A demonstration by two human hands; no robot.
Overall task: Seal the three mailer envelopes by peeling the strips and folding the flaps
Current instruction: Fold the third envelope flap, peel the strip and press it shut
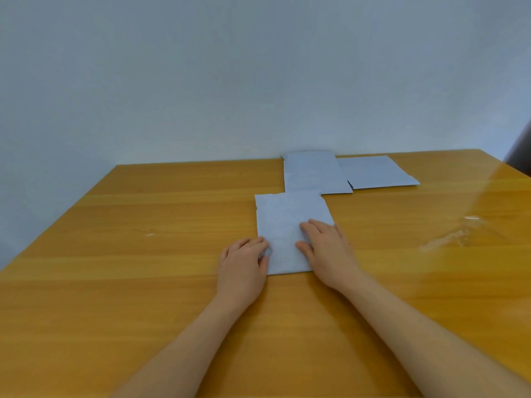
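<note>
Fingers of the left hand (244, 261) are curling loosely against the left edge of the nearest mailer envelope (287, 225), near its close corner, and seem to be pinching at that edge, though whether they are holding a strip I cannot tell. This envelope is lying flat with its long axis running away from the person, directly ahead of both hands. To the right, the right hand (327, 251) is lying spread and flat on the envelope's near right part, fingers wide and pressing down, gripping nothing. Both hands are equally close to it; my judgement is that the flap end is the near one. Farther back, a second envelope (313, 173) is touching the first one's far edge, and a third envelope (376, 170) is lying just beside it on the right. At far right, something clear and crumpled (457, 234) is resting on the glossy wooden surface (143, 282), which is meeting a plain pale wall (230, 67).
</note>
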